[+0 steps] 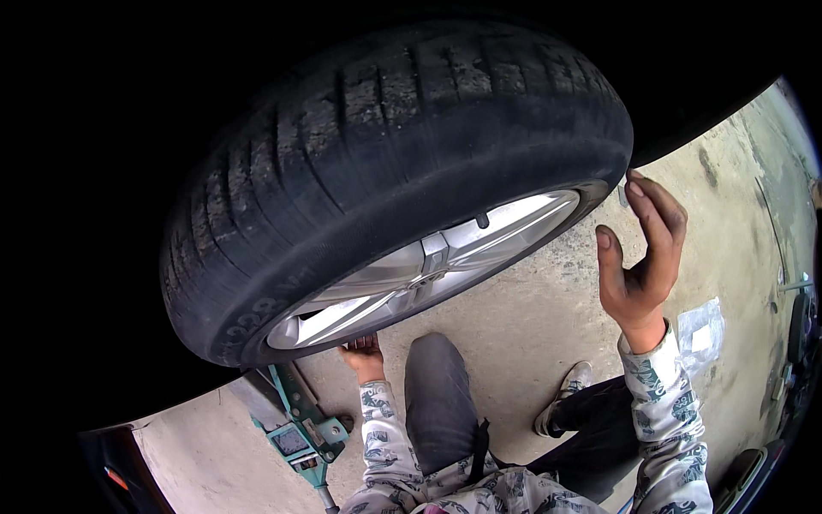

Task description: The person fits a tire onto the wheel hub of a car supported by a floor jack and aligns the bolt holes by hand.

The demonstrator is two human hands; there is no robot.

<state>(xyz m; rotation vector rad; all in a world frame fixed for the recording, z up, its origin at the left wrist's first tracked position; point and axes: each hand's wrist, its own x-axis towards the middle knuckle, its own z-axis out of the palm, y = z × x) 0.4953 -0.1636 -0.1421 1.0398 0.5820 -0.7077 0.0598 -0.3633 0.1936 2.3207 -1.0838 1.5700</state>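
Note:
A car wheel [428,255] with a black tyre [419,163] and silver spokes fills the upper middle, tilted, its left side lower than its right. A short black valve stem [482,221] stands out of the rim. My left hand [363,355] grips the tyre's near lower edge, palm up, fingers curled and partly hidden by the rubber. Beside the tyre's right end is my right hand [644,265], open, thumb and fingers apart. Its fingertips reach close to the sidewall; whether they touch it I cannot tell.
A teal floor jack [300,437] stands at lower left beside my left forearm. My bent knee [438,394] is below the wheel, and my shoe [565,398] rests on the concrete floor [505,360]. A clear plastic bag [700,334] lies at right. Dark bodywork surrounds the tyre.

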